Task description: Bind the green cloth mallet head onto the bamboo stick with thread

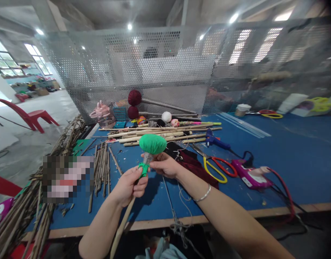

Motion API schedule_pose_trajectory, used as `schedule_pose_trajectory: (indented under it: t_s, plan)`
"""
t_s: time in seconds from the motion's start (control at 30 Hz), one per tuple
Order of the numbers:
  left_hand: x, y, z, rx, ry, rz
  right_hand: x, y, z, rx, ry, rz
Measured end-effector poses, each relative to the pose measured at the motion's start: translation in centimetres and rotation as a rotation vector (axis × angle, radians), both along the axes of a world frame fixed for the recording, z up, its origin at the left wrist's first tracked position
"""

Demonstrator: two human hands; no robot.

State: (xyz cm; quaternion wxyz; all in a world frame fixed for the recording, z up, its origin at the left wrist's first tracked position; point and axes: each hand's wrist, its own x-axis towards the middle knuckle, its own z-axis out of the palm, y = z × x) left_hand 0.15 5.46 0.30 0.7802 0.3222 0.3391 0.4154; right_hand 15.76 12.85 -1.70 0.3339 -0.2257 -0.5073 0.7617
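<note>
A mallet with a rounded green cloth head and a pale wooden stick stands tilted in front of me. My left hand is wrapped around the stick below the head, over gathered green cloth. Grey string is wound around the neck under the head. My right hand is closed beside that neck, its fingertips partly hidden behind it. From near my right hand, loose string hangs down over the table edge into a tangle in front of my lap.
Wooden sticks lie behind the mallet, with dark red balls on rods. Scissors, a blue glue gun, dark red cloth and a purple device lie right. Thin twigs are left. A perforated screen borders the back.
</note>
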Motion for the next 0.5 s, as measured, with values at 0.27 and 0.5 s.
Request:
schedule_pose_trajectory:
  t_s: [0.27,0.5]
  plan:
    - [0.7,0.3,-0.1,0.056,0.408,0.326,-0.3,0.5,-0.7,-0.140,0.029,-0.068]
    - [2.3,0.1,-0.6,0.275,0.610,0.471,-0.7,0.4,-0.5,0.007,-0.059,-0.154]
